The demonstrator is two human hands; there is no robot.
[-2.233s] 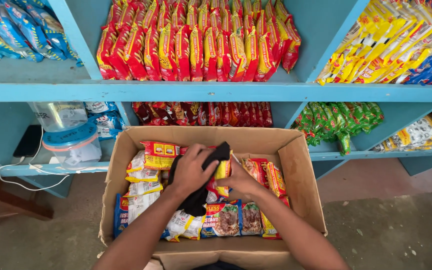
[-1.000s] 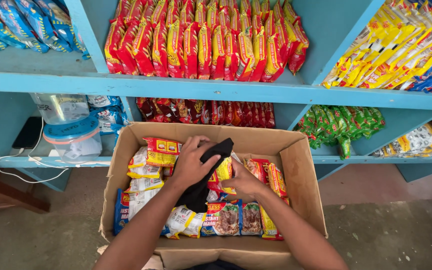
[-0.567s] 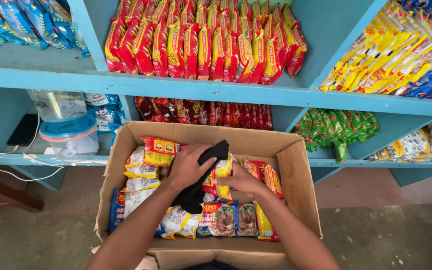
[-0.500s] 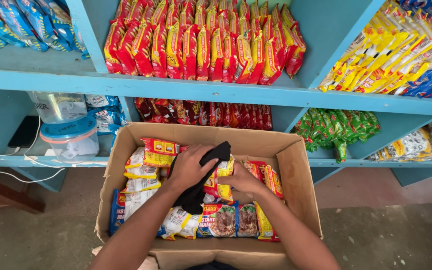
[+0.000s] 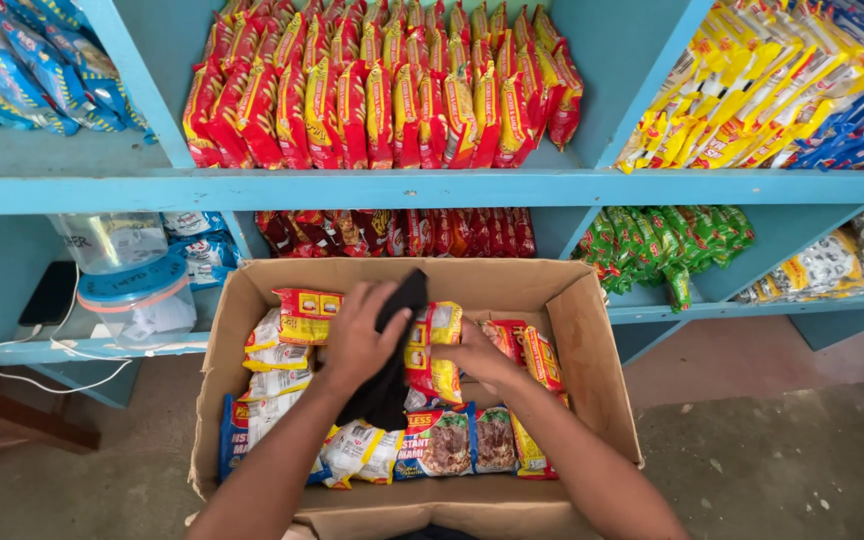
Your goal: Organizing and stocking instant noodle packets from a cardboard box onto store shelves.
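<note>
The left hand (image 5: 357, 340) presses a limp black cloth (image 5: 392, 370) down over the glossy, crinkled noodle packets (image 5: 442, 440) inside the open brown cardboard box (image 5: 592, 350), its fingers curled around the soft fabric. The right hand (image 5: 482, 358) grips a flat red-and-yellow packet (image 5: 432, 350) just beside the cloth, near the middle of the box. Behind the box stands a painted blue shelf (image 5: 402, 188), its compartments lined with upright rows of shiny red and yellow pouches (image 5: 382, 100).
</note>
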